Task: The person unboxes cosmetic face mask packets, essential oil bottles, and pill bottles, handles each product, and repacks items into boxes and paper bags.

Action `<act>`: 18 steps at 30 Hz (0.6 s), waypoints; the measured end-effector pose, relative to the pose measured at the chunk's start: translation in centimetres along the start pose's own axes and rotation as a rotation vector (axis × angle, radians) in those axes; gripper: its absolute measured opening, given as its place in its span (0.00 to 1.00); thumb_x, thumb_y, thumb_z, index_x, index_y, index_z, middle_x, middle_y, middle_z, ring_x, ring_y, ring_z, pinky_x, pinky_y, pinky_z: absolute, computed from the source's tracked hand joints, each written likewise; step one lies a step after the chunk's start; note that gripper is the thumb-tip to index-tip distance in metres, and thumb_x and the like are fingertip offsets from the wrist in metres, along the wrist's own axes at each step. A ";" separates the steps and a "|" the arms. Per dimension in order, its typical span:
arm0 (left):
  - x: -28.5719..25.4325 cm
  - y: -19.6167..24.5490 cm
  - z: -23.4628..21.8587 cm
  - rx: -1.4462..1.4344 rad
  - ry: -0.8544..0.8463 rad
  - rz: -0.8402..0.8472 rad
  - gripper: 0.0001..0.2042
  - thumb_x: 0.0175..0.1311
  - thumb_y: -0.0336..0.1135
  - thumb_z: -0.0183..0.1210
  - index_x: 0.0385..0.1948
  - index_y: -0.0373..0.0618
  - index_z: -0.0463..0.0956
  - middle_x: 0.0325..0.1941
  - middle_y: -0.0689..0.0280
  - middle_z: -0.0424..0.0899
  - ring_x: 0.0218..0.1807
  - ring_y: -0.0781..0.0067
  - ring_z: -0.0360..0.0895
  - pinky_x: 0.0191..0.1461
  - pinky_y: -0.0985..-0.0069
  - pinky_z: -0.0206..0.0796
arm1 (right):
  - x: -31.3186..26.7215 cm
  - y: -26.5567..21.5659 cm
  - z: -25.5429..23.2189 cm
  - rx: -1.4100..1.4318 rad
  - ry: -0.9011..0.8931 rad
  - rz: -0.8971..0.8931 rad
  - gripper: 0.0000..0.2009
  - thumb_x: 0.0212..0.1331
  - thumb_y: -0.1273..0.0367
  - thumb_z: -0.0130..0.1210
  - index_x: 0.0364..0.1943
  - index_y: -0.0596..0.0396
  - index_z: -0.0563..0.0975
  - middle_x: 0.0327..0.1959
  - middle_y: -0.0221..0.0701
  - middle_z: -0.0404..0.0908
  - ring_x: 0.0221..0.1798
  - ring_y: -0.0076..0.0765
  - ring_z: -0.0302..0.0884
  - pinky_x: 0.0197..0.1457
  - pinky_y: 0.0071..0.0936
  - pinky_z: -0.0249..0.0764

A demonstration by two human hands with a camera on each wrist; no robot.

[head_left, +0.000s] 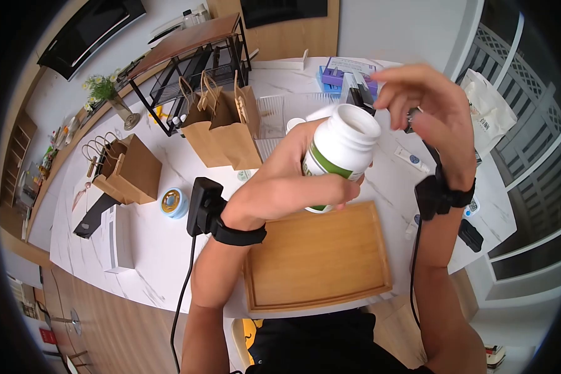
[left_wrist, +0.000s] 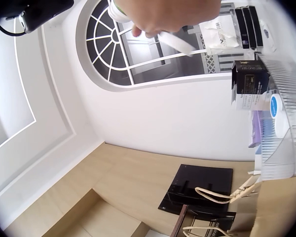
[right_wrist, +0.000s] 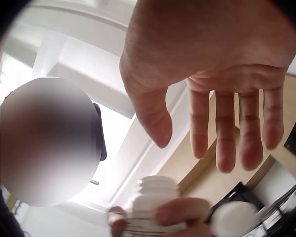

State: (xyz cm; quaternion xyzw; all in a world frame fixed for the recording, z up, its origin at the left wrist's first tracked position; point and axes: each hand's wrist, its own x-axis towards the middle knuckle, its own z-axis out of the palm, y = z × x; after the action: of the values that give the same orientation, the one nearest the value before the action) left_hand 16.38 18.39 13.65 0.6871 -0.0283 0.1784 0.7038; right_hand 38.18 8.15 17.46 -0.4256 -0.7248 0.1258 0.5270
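Note:
My left hand [head_left: 287,181] grips a white plastic bottle [head_left: 350,144] with a green label, fingers and thumb wrapped round its body. The bottle's threaded mouth is uncovered and tilts up towards the head camera. Beside the left fingers, in the right wrist view, shows a white round lid [right_wrist: 234,218]; the left wrist view has it edge-on by the same hand. To the right of the bottle, my right hand [head_left: 433,106] is raised with loosely bent fingers and holds nothing. Its fingers [right_wrist: 226,133] hang apart, above the bottle neck in the right wrist view.
Below the hands lies a wooden tray [head_left: 318,262] on the marble-patterned table. Paper bags [head_left: 221,140], a blue round tin [head_left: 174,203] and a white box [head_left: 117,238] stand left. Behind are a clear ribbed bin [head_left: 271,115] and a purple box [head_left: 349,67]; a white tube [head_left: 411,160] lies right.

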 end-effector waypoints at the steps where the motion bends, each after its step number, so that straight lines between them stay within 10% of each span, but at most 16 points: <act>1: 0.1 -0.2 0.0 0.015 0.008 -0.005 0.21 0.44 0.33 0.60 0.44 0.37 0.71 0.29 0.61 0.79 0.27 0.73 0.76 0.31 0.75 0.68 | 0.1 -0.1 0.3 -0.007 -0.086 -0.091 0.21 0.58 0.66 0.62 0.55 0.58 0.80 0.36 0.28 0.81 0.29 0.14 0.71 0.36 0.15 0.69; 2: 0.2 -0.5 0.0 0.031 0.015 -0.014 0.20 0.45 0.32 0.60 0.44 0.38 0.71 0.30 0.61 0.79 0.29 0.73 0.77 0.32 0.75 0.69 | 0.1 -0.3 0.7 -0.011 -0.170 -0.180 0.20 0.58 0.65 0.62 0.54 0.58 0.80 0.36 0.27 0.81 0.29 0.15 0.71 0.37 0.16 0.69; 3: 0.3 -0.9 -0.1 0.031 0.016 -0.023 0.20 0.45 0.32 0.60 0.44 0.38 0.71 0.30 0.61 0.79 0.29 0.73 0.77 0.32 0.75 0.69 | -0.2 -1.2 1.9 -0.180 -0.047 -0.050 0.38 0.60 0.37 0.51 0.49 0.64 0.82 0.33 0.29 0.80 0.30 0.22 0.74 0.35 0.22 0.69; 6: 0.4 -1.6 -0.2 0.153 0.043 0.123 0.16 0.49 0.27 0.65 0.41 0.41 0.75 0.34 0.70 0.80 0.36 0.81 0.76 0.40 0.79 0.68 | -0.2 -1.3 1.5 -0.230 -0.006 -0.001 0.47 0.60 0.28 0.38 0.49 0.65 0.81 0.32 0.29 0.79 0.31 0.23 0.74 0.36 0.20 0.68; 18: -3.8 1.8 4.9 0.545 0.176 0.526 0.19 0.43 0.41 0.76 0.31 0.40 0.79 0.32 0.63 0.84 0.33 0.68 0.78 0.43 0.73 0.70 | -0.4 -1.1 1.5 -0.317 0.002 -0.019 0.41 0.65 0.34 0.42 0.46 0.65 0.82 0.29 0.28 0.76 0.29 0.21 0.71 0.37 0.18 0.65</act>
State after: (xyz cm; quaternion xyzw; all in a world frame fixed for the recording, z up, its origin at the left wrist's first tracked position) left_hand 13.31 12.79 14.53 0.8004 -0.0946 0.4119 0.4252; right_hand 36.34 7.62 17.25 -0.4969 -0.7391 0.0046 0.4548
